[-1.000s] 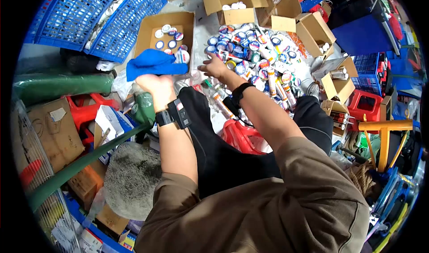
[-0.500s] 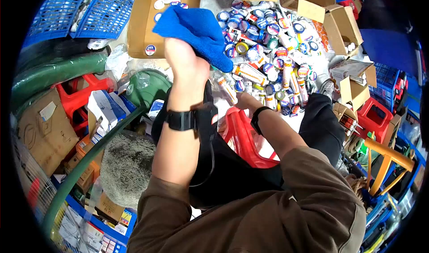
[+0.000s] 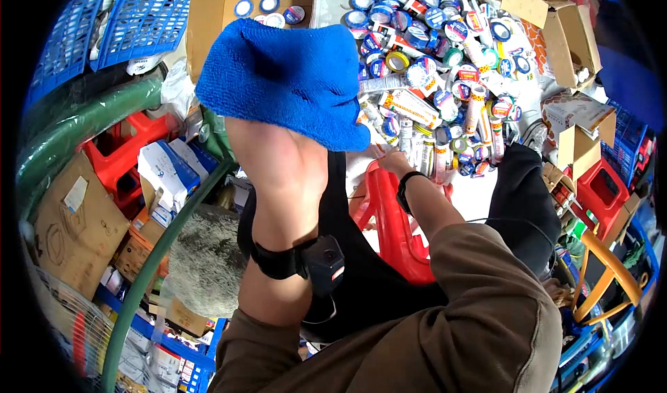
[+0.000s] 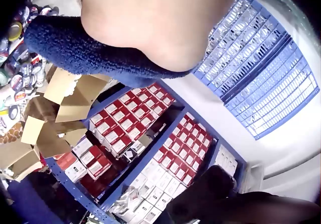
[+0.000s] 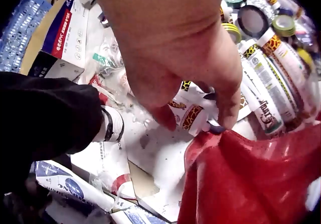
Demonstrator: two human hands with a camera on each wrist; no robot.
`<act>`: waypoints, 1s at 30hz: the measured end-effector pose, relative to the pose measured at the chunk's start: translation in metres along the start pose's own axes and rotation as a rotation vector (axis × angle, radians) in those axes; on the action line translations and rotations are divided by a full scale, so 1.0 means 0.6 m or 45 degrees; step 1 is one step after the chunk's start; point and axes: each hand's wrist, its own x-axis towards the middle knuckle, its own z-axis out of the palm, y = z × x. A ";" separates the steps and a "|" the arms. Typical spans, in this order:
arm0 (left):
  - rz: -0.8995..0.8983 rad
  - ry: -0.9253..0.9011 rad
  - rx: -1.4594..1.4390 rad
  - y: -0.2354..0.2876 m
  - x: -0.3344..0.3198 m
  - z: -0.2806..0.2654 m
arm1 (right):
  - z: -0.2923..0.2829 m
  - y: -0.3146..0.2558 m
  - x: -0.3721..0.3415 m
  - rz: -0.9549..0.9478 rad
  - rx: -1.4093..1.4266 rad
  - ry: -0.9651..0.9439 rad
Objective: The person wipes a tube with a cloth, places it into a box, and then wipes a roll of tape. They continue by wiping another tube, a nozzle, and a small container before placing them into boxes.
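Observation:
In the head view my left hand (image 3: 281,153) is raised close to the camera, holding a blue terry cloth (image 3: 278,73) that hides its fingers. The left wrist view shows the cloth (image 4: 75,46) bunched against the lower palm. Low beside a red plastic stool (image 3: 396,226), my right hand (image 3: 394,162) points downward. Its thumb and fingers pinch a white tube with a giraffe-pattern band (image 5: 191,118) in the right wrist view. Next to it lie more printed tubes (image 5: 263,88). Beyond spreads a heap of tape rolls and tubes (image 3: 445,67).
An open cardboard box (image 3: 208,11) with several tape rolls stands at the upper left, beside blue crates (image 3: 149,25). More cardboard boxes (image 3: 566,46) stand to the right of the heap. A green pole (image 3: 149,268) crosses the left side. Shelves with red-and-white boxes (image 4: 125,118) show in the left wrist view.
My left hand has lifted the blue cloth from the cardboard box up toward the camera. My right hand has come back from the heap to beside the red stool. The view has shifted.

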 end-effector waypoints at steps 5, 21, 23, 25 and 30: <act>-0.025 0.001 -0.102 0.000 -0.006 -0.003 | 0.021 0.001 0.028 -0.153 -0.279 0.081; -0.020 -0.037 -0.023 0.008 -0.011 -0.003 | 0.063 0.019 0.083 -0.173 -0.079 0.313; -0.042 -0.050 -0.068 0.009 -0.010 -0.007 | 0.056 0.015 0.076 -0.086 0.185 0.342; -0.071 -0.061 -0.115 0.008 -0.011 -0.011 | 0.038 0.008 0.059 -0.134 0.057 0.316; 0.019 -0.142 0.016 0.008 -0.013 -0.012 | -0.008 -0.017 -0.003 -0.127 -0.045 0.328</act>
